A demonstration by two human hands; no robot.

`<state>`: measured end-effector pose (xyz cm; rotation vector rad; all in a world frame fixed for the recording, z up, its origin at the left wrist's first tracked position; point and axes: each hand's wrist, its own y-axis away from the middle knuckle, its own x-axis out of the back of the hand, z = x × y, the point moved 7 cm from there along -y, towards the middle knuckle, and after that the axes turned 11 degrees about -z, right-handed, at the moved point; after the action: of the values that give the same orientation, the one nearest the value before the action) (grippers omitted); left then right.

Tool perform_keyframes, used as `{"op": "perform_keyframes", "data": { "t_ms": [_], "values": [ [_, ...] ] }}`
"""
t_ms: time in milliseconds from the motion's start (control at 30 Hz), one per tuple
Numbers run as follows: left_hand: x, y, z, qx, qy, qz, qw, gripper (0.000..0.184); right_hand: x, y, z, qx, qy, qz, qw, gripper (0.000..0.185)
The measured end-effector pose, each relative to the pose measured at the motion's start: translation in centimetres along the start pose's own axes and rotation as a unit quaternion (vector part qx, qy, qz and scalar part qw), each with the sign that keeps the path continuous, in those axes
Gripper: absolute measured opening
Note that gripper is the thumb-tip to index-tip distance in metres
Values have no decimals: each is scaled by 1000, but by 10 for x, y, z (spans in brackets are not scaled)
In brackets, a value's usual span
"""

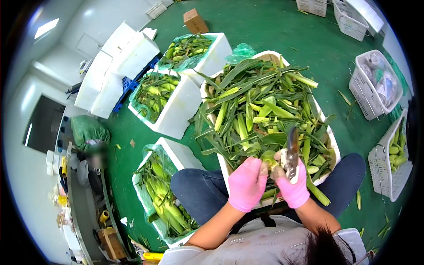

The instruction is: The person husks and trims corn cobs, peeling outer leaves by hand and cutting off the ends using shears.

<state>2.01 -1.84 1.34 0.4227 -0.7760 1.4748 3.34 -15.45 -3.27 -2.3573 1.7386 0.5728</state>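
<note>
Left grip: pink-gloved fingers together, pinching the corn piece from its left side.
Right grip: clamped on the white-handled knife, its fingertips also reaching the corn piece.
Corn piece: pale green, between both hands, above the near end of the white tub; fingers hide part of it.
Blade: points up and away from the body, near the fingertips; which way its cutting edge faces, I cannot tell.
Cut risk: with fingertips so near the knife, a sudden give in the corn piece could let the blade run into a glove.
Slip risk: the corn piece is small and likely smooth, so a loose pinch might drop it among the husks, where similar greens would hide it.
Snag risk: long leaves rise close to the blade and could catch a stroke.
Spill risk: the heap stands above the rim, and leaves overhang the left side; a knock from a knee could shed some.
Near edge: the tub sits between the legs, a thick stalk leaning over its right corner.
Left room: tight, with the left knee between the tub and a foam box of corn.
Right room: wider beyond the right knee; green floor with leaf scraps reaches to the white baskets.
Forward room: the heap limits low reaches; lifting the hands looks easier.
</note>
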Motion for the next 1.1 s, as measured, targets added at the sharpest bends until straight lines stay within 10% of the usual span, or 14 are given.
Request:
{"op": "perform_keyframes", "data": {
  "t_ms": [100,200,300,333,433,567,633,733,800,933,1033,1100],
  "values": [
    [-5,8,-36,170,435,-68,882,35,-4,-2,-8,-57,-146,-61,986,32],
    [2,9,-45,160,590,-35,791,41,-14,-14,-10,-31,-271,-108,956,37],
    [27,17,-46,138,448,-9,883,36,-22,-15,-7,-22,-255,-131,958,38],
    [63,13,-22,-58,146,27,987,51,-26,-10,-13,-47,-204,-117,971,39],
    [57,45,-38,-128,270,-37,954,94,-65,6,-28,-79,-125,-125,981,49],
    [90,129,-71,46,323,105,939,80,-133,-5,-35,16,-59,-396,916,63],
    [125,223,-114,212,415,235,853,78,-122,-39,-10,-60,-155,-369,914,71],
    [158,414,-157,515,207,345,757,69,-74,-86,61,-267,-464,-327,779,59],
    [144,550,-150,733,19,279,620,75,-59,-69,90,-270,-446,-300,799,54],
    [81,760,-111,883,-43,256,390,69,-48,-4,113,-333,-275,-255,865,56],
    [103,723,-102,856,-258,278,350,59,-42,35,125,-396,-214,-182,874,58],
    [131,650,-151,690,-282,341,573,47,-43,56,131,-426,-182,-192,865,59]
  ]
}}
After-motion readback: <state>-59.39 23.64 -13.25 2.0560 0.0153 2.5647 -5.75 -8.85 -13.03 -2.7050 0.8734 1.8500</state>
